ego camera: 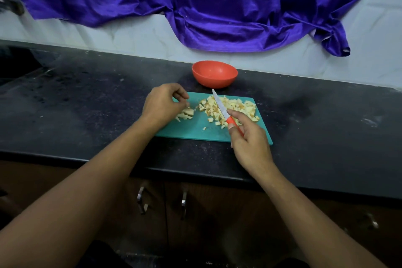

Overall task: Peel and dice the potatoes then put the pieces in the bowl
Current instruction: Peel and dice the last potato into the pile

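Presently, one teal rectangular plastic cutting board lies flat on the black speckled stone table. Diced potato sits on it in two groups. The large heap of pale yellow potato cubes covers the right half of the board; the cubes are small, angular and uneven. The small cluster of potato pieces, partly in strips, lies at the left edge.

One round red-orange plastic bowl, smooth-walled, stands upright just beyond the far edge of the board.

The left hand has its fingers curled, with the tips at the small cluster; whether they pinch a piece cannot be told. The right hand grips the orange handle of one slim steel-bladed knife. The blade is angled over the large heap, tip toward the bowl.

One glossy, creased purple cloth hangs on the white tiled wall. Two metal cabinet handles show below the table edge.
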Available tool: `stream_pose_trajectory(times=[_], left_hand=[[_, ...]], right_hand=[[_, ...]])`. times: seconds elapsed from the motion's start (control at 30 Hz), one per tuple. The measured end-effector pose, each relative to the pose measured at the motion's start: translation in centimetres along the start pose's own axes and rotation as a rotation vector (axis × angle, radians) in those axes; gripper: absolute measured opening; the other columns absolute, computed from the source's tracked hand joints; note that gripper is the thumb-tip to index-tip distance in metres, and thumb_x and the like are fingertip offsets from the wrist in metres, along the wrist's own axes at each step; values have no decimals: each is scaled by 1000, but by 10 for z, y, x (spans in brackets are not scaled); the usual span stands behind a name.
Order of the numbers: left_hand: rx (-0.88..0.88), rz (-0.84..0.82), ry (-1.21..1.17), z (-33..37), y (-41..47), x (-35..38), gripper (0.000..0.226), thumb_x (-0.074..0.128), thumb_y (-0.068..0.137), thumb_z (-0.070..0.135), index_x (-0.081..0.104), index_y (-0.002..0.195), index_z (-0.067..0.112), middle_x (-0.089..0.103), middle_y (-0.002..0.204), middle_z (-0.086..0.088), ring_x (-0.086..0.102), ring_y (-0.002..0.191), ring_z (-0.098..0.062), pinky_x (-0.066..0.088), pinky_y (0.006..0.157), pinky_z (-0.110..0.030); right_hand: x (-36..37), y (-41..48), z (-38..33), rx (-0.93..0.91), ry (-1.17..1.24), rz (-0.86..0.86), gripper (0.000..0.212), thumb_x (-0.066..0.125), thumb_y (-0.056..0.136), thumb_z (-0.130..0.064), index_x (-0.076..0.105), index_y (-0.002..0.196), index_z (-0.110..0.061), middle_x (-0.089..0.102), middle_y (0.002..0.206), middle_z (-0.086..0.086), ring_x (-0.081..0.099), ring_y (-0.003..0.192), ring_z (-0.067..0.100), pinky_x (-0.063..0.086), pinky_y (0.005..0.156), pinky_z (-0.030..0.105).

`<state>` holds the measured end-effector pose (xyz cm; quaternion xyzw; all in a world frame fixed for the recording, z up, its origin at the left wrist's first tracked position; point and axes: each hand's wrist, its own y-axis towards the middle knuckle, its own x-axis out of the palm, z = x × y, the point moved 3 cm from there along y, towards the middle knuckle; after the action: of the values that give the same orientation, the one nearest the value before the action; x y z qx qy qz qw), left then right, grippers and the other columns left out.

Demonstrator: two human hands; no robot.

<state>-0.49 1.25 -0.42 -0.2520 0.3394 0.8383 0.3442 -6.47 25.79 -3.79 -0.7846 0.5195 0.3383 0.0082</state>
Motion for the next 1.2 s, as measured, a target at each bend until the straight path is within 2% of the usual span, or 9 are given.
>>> stream_pose_trajectory(times=[0.1, 0.2, 0.3, 0.47, 0.73, 0.87, 0.97, 1.07, 1.2], left_hand=[[-37, -67, 53, -12, 6, -4, 16, 79, 85, 31, 74, 101, 33, 71, 92, 17, 65, 82, -6, 52, 79, -33], [-3, -258, 145, -9, 12, 5, 43, 79, 84, 50, 72, 120, 27, 70, 113, 12, 64, 102, -12, 47, 85, -32], [33, -379, 226, 1, 15, 13, 44, 81, 82, 51, 74, 118, 25, 71, 116, 10, 62, 103, -11, 48, 84, -31], [52, -337, 197, 1, 14, 16, 20, 83, 84, 39, 79, 97, 26, 74, 96, 12, 63, 85, -4, 43, 70, -26], [188, -249, 215, 1, -15, 5, 25, 83, 80, 48, 78, 99, 32, 70, 89, 14, 60, 80, -4, 46, 67, -28], [192, -212, 113, 2, -35, 3, 30, 84, 79, 46, 78, 103, 29, 73, 99, 16, 62, 89, -4, 53, 79, -30], [166, -163, 64, 1, -50, 3, 33, 83, 81, 46, 76, 109, 30, 70, 104, 16, 60, 95, -3, 52, 82, -30], [156, -131, 5, -1, -56, 0, 39, 81, 82, 48, 74, 116, 30, 67, 111, 18, 59, 98, -1, 48, 81, -24], [133, -192, 7, -6, -54, 0, 36, 82, 84, 40, 75, 118, 28, 71, 114, 16, 61, 102, 0, 45, 83, -15]], right_hand=[[1, 0, 0, -8, -12, -4, 39, 55, 105, -25, 57, 142, -40, 58, 66, -6, 46, 50, 10, 38, 46, 33], [0, -1, 0, -13, -26, -4, 39, 55, 105, -25, 57, 142, -39, 56, 65, -9, 43, 49, 7, 34, 46, 27], [0, -1, 0, -14, -31, -4, 39, 55, 105, -26, 57, 142, -40, 54, 62, -9, 42, 49, 7, 34, 46, 27], [0, -1, -1, -21, -50, -11, 39, 55, 105, -27, 57, 142, -38, 53, 61, -10, 42, 48, 7, 34, 45, 25], [0, -1, -2, -22, -62, -19, 38, 55, 106, -29, 57, 142, -38, 52, 62, -12, 43, 48, 6, 35, 46, 26], [-1, -1, -3, -23, -79, -21, 38, 55, 106, -29, 57, 142, -38, 53, 63, -12, 43, 48, 6, 33, 45, 22], [-1, -2, -6, -36, -105, -21, 38, 55, 105, -28, 57, 142, -38, 52, 63, -11, 44, 48, 6, 32, 45, 20], [-1, -4, -10, -53, -149, -30, 38, 55, 105, -28, 57, 142, -38, 54, 64, -10, 47, 49, 5, 33, 44, 19], [-2, -10, -20, -107, -234, -63, 39, 55, 105, -26, 57, 142, -37, 52, 65, -13, 55, 58, -2, 37, 48, 17]])
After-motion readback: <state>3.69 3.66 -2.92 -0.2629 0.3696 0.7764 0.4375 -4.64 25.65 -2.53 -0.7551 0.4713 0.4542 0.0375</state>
